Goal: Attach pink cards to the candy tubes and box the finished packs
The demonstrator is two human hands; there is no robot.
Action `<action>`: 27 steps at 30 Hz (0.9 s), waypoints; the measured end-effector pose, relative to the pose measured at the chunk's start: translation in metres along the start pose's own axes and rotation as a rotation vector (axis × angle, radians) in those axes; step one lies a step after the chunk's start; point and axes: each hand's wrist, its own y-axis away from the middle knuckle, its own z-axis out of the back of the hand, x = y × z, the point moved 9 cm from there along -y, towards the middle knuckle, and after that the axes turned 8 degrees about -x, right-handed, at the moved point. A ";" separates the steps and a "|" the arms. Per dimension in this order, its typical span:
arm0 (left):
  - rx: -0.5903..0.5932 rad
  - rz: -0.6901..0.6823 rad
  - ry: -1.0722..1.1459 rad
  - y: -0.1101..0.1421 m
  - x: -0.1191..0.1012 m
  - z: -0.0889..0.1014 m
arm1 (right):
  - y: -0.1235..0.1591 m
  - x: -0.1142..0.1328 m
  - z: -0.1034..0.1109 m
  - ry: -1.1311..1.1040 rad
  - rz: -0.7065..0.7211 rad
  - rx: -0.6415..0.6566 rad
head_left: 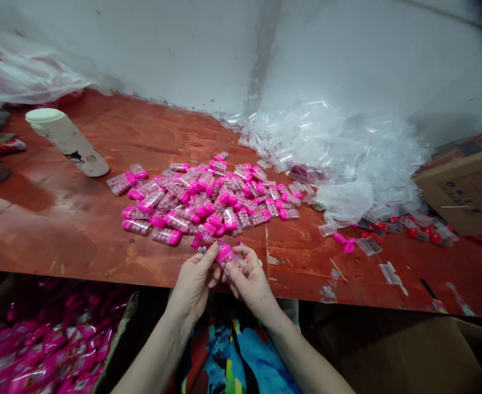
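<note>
My right hand [251, 282] is closed around a small transparent candy container with a pink cap [225, 253], held just over the table's front edge. My left hand [195, 279] pinches at a printed pink wrapper [202, 241] beside that cap. The fingers of both hands nearly meet, so part of the wrapper and container is hidden. Right behind them lies a heap of similar pink-capped containers [183, 219] filled with pale pink balls.
A pale tumbler [70, 145] stands on the red table [142, 123] at the left. Transparent empty cases [318, 137] pile up along the wall, near a cardboard box [466, 186]. Red-capped containers [419, 232] lie at right. Below left, a box holds pink packets [56, 350].
</note>
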 end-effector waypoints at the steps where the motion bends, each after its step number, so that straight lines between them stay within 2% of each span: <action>1: 0.014 0.018 -0.009 0.001 0.003 -0.001 | 0.001 0.003 0.000 0.031 0.038 0.005; 3: 0.038 0.047 -0.007 0.003 0.008 -0.004 | 0.004 0.011 0.000 0.169 0.153 0.018; 6: 0.040 0.064 0.002 0.005 0.013 -0.003 | 0.011 0.025 -0.001 0.511 0.348 0.024; 8: 0.038 0.051 0.000 0.007 0.014 -0.002 | 0.014 0.028 -0.003 0.603 0.392 0.021; 10: 0.051 0.024 -0.012 0.009 0.015 -0.001 | 0.013 0.024 -0.003 0.453 0.301 0.033; 14: 0.082 -0.004 -0.052 0.012 0.019 0.003 | 0.011 -0.005 -0.014 -0.018 -0.105 0.130; 16: 0.099 0.021 -0.055 0.013 0.020 0.006 | 0.012 -0.011 -0.020 -0.094 -0.179 0.165; 21: 0.078 0.035 -0.032 0.014 0.010 0.015 | 0.012 -0.006 -0.022 0.005 0.002 0.177; 25: 0.096 0.066 0.016 0.016 0.014 0.011 | 0.015 0.000 -0.016 0.179 0.158 0.074; 27: 0.095 0.085 0.040 0.017 0.019 0.011 | 0.015 -0.002 -0.016 0.139 0.124 0.077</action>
